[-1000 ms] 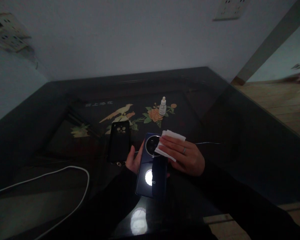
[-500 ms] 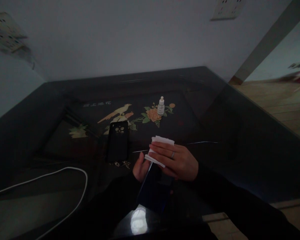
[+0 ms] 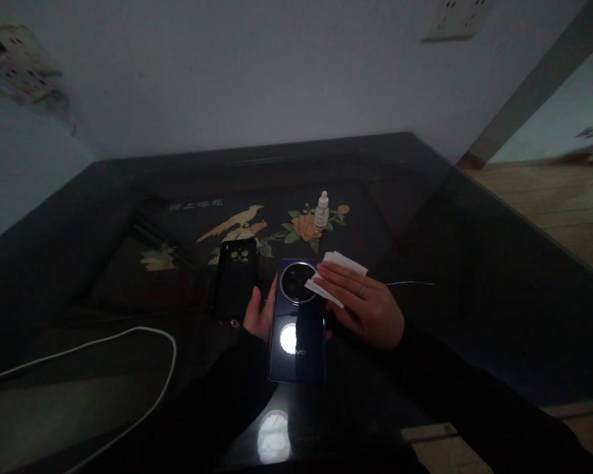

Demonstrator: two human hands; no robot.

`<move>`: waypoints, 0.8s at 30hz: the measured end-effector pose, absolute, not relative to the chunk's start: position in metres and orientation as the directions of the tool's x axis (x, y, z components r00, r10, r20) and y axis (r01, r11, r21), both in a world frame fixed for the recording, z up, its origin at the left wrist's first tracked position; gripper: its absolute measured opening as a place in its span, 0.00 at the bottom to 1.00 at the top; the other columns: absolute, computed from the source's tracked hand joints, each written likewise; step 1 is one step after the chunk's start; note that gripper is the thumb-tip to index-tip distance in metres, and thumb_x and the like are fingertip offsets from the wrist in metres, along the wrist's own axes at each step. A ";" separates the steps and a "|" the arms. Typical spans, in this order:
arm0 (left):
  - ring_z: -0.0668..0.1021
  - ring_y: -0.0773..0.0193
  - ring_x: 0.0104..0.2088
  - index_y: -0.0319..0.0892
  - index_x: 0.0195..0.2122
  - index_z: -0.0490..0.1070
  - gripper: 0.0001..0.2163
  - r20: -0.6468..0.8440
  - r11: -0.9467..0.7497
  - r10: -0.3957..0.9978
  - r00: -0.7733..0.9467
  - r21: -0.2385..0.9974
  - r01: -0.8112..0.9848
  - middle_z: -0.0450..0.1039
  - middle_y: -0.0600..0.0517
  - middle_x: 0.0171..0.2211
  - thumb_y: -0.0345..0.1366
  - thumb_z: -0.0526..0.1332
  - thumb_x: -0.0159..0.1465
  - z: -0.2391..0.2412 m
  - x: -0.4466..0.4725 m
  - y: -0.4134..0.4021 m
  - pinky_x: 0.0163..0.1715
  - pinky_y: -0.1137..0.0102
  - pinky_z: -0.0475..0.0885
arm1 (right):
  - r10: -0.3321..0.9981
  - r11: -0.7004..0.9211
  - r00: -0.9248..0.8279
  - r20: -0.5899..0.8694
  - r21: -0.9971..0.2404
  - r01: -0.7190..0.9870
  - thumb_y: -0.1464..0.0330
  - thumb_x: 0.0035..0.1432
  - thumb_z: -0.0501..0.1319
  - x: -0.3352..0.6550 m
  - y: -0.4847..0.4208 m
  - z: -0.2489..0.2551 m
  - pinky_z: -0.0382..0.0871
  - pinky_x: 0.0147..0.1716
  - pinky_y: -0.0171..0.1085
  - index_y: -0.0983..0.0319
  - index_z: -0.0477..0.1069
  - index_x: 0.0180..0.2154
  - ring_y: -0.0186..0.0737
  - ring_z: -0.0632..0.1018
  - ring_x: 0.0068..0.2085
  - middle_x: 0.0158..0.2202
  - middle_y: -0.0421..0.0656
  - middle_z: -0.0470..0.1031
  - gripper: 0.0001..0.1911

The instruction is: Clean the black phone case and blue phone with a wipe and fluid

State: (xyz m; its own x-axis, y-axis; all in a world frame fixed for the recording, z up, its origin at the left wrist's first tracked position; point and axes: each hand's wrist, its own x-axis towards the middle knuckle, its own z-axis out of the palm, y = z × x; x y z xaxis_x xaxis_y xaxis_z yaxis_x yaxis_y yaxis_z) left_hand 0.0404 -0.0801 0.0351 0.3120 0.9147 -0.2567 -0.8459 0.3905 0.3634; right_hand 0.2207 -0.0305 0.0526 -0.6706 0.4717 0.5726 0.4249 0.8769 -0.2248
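Observation:
A dark blue smartphone [image 3: 299, 365] is held with its back and big round camera ring facing up. My left hand [image 3: 261, 317] grips it from the left and beneath; most of those fingers are hidden behind the phone. A folded white tissue [image 3: 343, 263] lies under the fingers of my right hand [image 3: 368, 306], which wears a ring. One corner of the tissue overlaps the right edge of the camera ring. The black phone case [image 3: 236, 280] rests on the table just left of my left hand, a small charm at its lower end.
A small white dropper bottle [image 3: 321, 210] stands upright on the glossy dark table [image 3: 400, 178], over a painted flower. A white cable [image 3: 123, 334] loops across the left side. Wall sockets [image 3: 457, 16] are at the back.
The phone has turned flatter, so its back and camera ring now show. My right hand and the tissue have slid right, off the middle of the phone's top end.

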 end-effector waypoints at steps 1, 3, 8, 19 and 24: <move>0.64 0.48 0.54 0.50 0.61 0.36 0.29 -0.262 0.346 0.929 0.260 0.374 -0.860 0.58 0.45 0.57 0.52 0.40 0.60 0.034 0.040 -0.079 0.51 0.49 0.53 | 0.459 0.883 -0.675 0.577 -0.215 0.417 0.74 0.56 0.53 0.220 -0.031 0.052 0.63 0.53 0.43 0.68 0.65 0.49 0.41 0.63 0.56 0.51 0.50 0.67 0.18; 0.64 0.51 0.54 0.44 0.62 0.37 0.30 -0.292 0.290 0.939 0.181 0.390 -0.874 0.59 0.44 0.56 0.50 0.40 0.61 0.031 0.039 -0.077 0.52 0.55 0.54 | 0.428 0.898 -0.693 0.580 -0.186 0.399 0.73 0.56 0.54 0.219 -0.034 0.051 0.64 0.52 0.43 0.68 0.65 0.49 0.42 0.64 0.55 0.51 0.51 0.67 0.17; 0.67 0.53 0.51 0.47 0.60 0.46 0.27 -0.301 0.280 0.937 0.177 0.346 -0.895 0.63 0.47 0.53 0.50 0.43 0.60 0.027 0.039 -0.074 0.51 0.58 0.56 | 0.331 0.941 -0.766 0.551 -0.133 0.311 0.72 0.56 0.54 0.215 -0.043 0.049 0.67 0.49 0.42 0.71 0.66 0.47 0.45 0.65 0.55 0.50 0.53 0.68 0.18; 0.62 0.54 0.55 0.41 0.59 0.50 0.28 -0.328 0.423 0.886 0.327 0.285 -0.860 0.62 0.45 0.53 0.50 0.40 0.62 0.016 0.053 -0.076 0.54 0.60 0.53 | 0.533 0.845 -0.639 0.554 -0.323 0.426 0.73 0.59 0.49 0.219 -0.033 0.051 0.61 0.54 0.44 0.67 0.62 0.51 0.41 0.61 0.57 0.53 0.50 0.64 0.19; 0.67 0.55 0.50 0.41 0.54 0.57 0.24 -0.338 0.421 0.884 0.322 0.280 -0.863 0.61 0.44 0.52 0.49 0.48 0.61 0.014 0.056 -0.079 0.49 0.54 0.60 | 0.493 0.869 -0.699 0.519 -0.256 0.423 0.72 0.59 0.50 0.208 -0.039 0.050 0.61 0.54 0.43 0.69 0.65 0.49 0.41 0.61 0.57 0.53 0.51 0.64 0.17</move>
State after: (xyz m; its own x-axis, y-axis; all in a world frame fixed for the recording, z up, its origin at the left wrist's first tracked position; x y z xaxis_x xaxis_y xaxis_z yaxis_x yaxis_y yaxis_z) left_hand 0.0562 -0.0795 0.0140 0.3216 0.8845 -0.3380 -0.8631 0.4206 0.2796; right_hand 0.2085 -0.0385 0.0500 -0.6986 0.4929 0.5186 0.4230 0.8692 -0.2561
